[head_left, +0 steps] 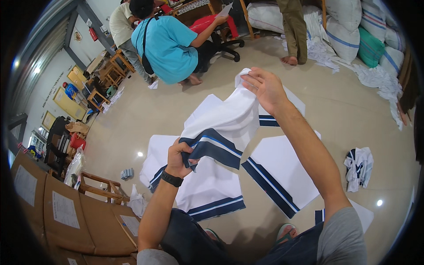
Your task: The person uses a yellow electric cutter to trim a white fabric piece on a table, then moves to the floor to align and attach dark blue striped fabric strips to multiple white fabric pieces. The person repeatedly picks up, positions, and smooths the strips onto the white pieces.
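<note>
A white fabric panel with a navy striped band [225, 115] hangs between my two hands above the floor. My left hand [178, 160], with a dark watch at the wrist, is closed on the navy band at its lower left corner. Farther out, my right hand [266, 89] pinches the opposite white end, which folds over at the fingers. Below lie similar cut panels: one panel [282, 165] to the right, another panel [212, 187] partly under the held one, and more panels [159, 148] at the left. Parts of these are covered by the held cloth.
Cardboard boxes [66, 216] line the left, beside a wooden stool [101, 187]. A crouching person in a turquoise shirt [170, 48] holds a paper ahead; two others stand nearby. Stuffed sacks [344, 26] and fabric scraps fill the far right. A crumpled striped cloth bundle [358, 168] lies at right.
</note>
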{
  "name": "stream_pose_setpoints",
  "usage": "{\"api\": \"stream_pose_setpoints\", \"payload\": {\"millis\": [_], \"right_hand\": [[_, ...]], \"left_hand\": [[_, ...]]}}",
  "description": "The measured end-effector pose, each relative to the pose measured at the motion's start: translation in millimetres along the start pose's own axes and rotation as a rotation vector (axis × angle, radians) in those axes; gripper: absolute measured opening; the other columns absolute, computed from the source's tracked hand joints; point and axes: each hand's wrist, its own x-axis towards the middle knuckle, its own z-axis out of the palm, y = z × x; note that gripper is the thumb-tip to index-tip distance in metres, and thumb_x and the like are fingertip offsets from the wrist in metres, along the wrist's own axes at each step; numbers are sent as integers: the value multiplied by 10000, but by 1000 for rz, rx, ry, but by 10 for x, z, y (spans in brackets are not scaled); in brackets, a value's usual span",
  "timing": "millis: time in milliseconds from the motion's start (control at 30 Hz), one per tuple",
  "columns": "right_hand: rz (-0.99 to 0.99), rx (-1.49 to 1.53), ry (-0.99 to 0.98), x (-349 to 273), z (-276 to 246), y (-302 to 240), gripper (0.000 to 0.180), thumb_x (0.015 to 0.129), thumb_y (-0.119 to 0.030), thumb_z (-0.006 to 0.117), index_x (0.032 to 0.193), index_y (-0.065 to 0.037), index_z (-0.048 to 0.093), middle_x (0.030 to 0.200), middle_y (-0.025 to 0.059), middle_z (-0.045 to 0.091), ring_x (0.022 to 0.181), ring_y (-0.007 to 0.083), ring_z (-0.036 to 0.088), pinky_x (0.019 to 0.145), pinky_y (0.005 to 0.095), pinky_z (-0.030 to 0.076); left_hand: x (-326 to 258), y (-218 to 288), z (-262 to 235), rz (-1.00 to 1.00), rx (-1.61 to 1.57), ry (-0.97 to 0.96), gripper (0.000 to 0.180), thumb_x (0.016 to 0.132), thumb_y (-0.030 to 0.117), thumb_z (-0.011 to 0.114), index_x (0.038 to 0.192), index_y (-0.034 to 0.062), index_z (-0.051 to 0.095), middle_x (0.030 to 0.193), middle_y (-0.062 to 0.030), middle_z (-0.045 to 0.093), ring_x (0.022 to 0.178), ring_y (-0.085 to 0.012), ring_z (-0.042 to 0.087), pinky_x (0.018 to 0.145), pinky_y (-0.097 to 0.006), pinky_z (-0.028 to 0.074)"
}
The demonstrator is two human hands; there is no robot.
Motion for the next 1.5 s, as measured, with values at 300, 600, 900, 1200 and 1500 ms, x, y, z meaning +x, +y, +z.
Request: {"api": "stream_pose_setpoints", "payload": {"millis": [300, 600, 900, 1200, 1500], "right_hand": [[-368, -1086, -410, -1300, 521, 1033, 919, 671, -185, 812, 1435, -50, 319, 1156, 194, 561, 989, 323, 610, 853, 386, 506], [-204, -1249, -388, -732, 198, 1185, 216, 775, 17, 671, 989, 26, 699, 851, 166, 717, 788, 218, 693, 744, 320, 539], [-106, -1410, -275, -241, 331, 1678, 125, 799, -39, 674, 898, 26, 714, 877, 208, 718, 822, 285, 703, 786, 359, 532], [-426, -1283, -228, 139, 539, 1890, 221, 777, 61, 645, 991, 39, 695, 944, 165, 724, 897, 240, 702, 853, 310, 522], [-259, -1326, -331, -657, -113, 2027, 284, 733, 91, 609, 997, 30, 697, 932, 140, 730, 885, 211, 703, 849, 305, 521]], "left_hand": [[-22, 7, 153, 168, 103, 191, 348, 793, -51, 549, 1137, -59, 600, 1059, -154, 676, 899, -233, 676, 776, -322, 572], [-447, 544, -54, 87, 32, 291, 337, 910, 225, 515, 1076, -39, 643, 1020, -179, 705, 861, -265, 706, 802, -335, 581], [-704, 480, -1702, 246, -37, 576, 307, 1037, 209, 482, 1166, -58, 562, 1093, -167, 663, 969, -243, 674, 887, -333, 555], [-536, 712, -2377, 450, 140, 824, 213, 1028, 246, 542, 1078, 45, 595, 1032, -44, 624, 915, -151, 583, 838, -349, 482], [-1280, -77, -2921, 338, 190, 820, 165, 994, 172, 607, 1105, 52, 622, 892, 24, 610, 729, -63, 524, 621, -194, 436]]}}
